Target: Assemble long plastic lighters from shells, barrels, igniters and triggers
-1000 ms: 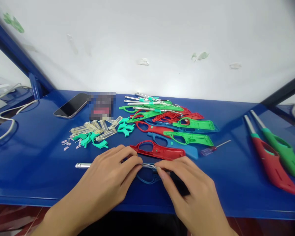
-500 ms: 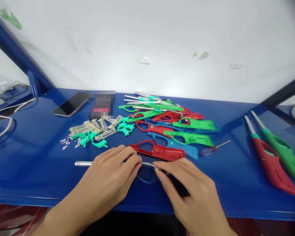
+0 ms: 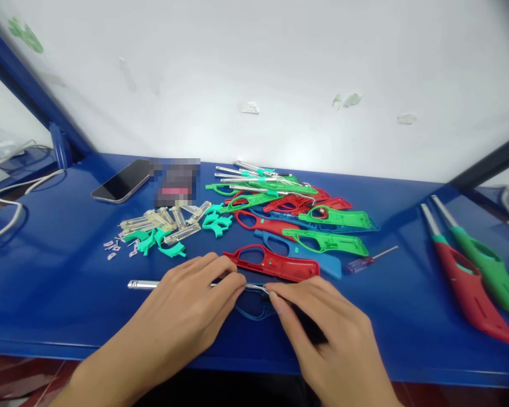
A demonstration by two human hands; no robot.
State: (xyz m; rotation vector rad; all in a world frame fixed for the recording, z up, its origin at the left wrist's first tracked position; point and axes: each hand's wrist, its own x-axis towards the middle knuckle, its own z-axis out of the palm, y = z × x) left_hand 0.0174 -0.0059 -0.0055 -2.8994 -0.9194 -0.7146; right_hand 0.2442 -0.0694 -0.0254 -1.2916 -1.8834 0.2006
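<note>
My left hand is closed around a metal lighter tube, whose slotted silver tip sticks out to the left. From the tube's other end a thin pale wire runs to my right hand, where thumb and forefinger pinch it. Below the wire lies a dark blue lighter casing half, mostly covered by my hands. Just beyond my fingers rests a red casing half, hollow side up. What sits under my right palm is hidden.
Casing halves and metal tubes are heaped behind. Clear fuel tanks, teal triggers and small pink bits lie left, near a phone. A screwdriver and two whole lighters are right.
Both hands keep their grip in nearly the same place. My right fingertips have shifted slightly on the wire, which looks straighter, and the view has tilted a little.
</note>
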